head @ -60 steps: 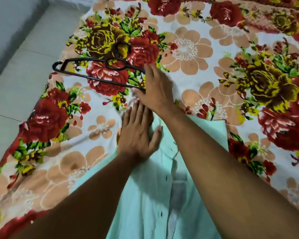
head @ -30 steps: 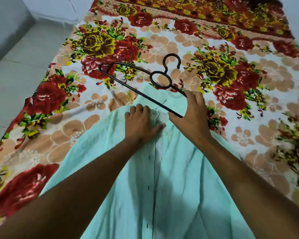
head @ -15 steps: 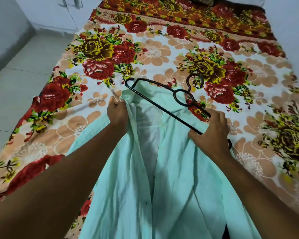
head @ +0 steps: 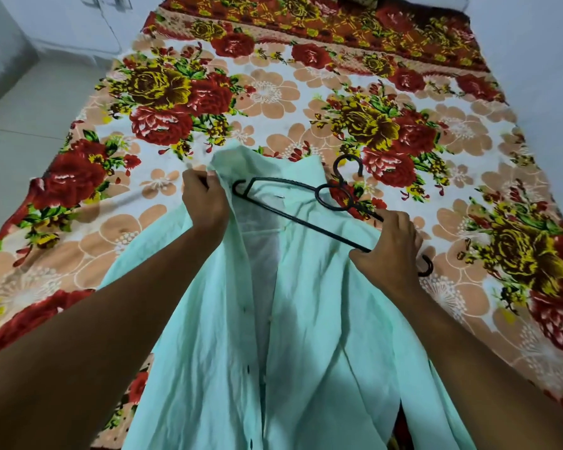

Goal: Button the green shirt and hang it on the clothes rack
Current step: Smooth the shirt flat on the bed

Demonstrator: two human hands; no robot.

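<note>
My left hand [head: 205,206] is closed on the left side of the collar of the green shirt [head: 306,319], pinching the cloth and lifting it up from the bed. My right hand [head: 390,251] is closed around the right arm of the black hanger [head: 309,203], whose left end points into the open neck of the shirt. The shirt lies on the flowered bedsheet [head: 273,92], with its front toward me and the top part open.

I judge the shirt to be very light and soft; it wrinkles and hangs down wherever I do not hold it, so it will not keep the neck open alone. The best place to hold is the collar or shoulder seam, where the cloth is thicker. The hanger looks thin and stiff, and it may catch on the fabric.
</note>
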